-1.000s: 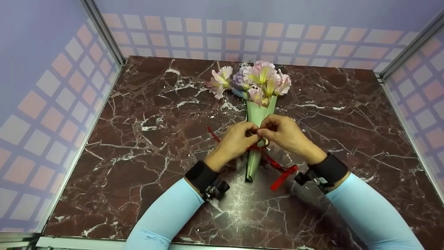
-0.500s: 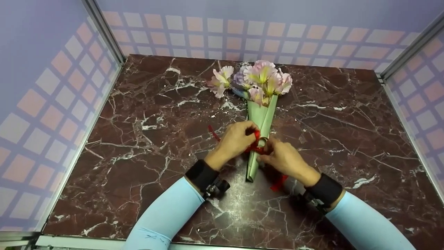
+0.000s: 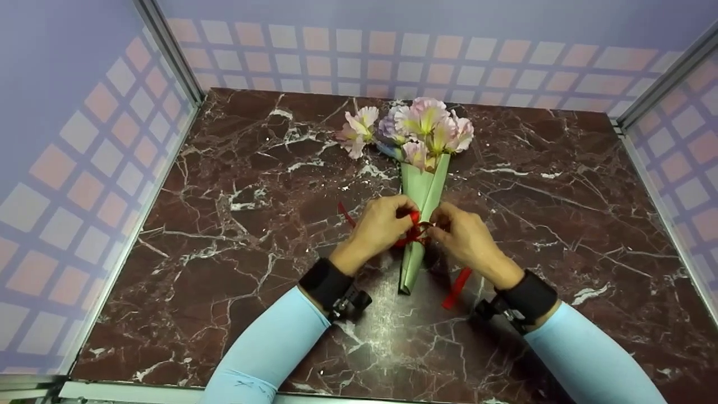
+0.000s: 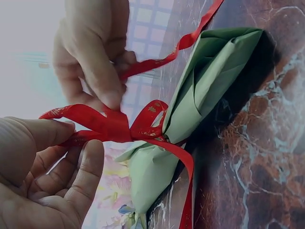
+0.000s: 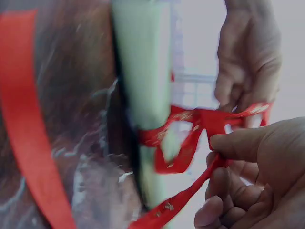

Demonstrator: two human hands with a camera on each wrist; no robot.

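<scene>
A bouquet of pink and lilac flowers lies on the marbled table, its stems rolled in pale green wrapping paper. Round the narrow part of the wrap runs a red ribbon with gold print, formed into a loop at a crossing. My left hand pinches a ribbon loop between thumb and fingers left of the wrap. On the other side, my right hand pinches the ribbon close to the crossing, as the right wrist view shows. Long ribbon tails hang out on both sides.
The dark red marbled tabletop surrounds the bouquet. Purple panels with pink and white squares enclose it at the back and sides, joined by metal corner posts. Black wristbands carry small cameras below my hands.
My right hand parted from the left, dipped to the right of the wrap, then rose back to the ribbon crossing. The right ribbon tail shifted. My left hand stayed nearly in place.
</scene>
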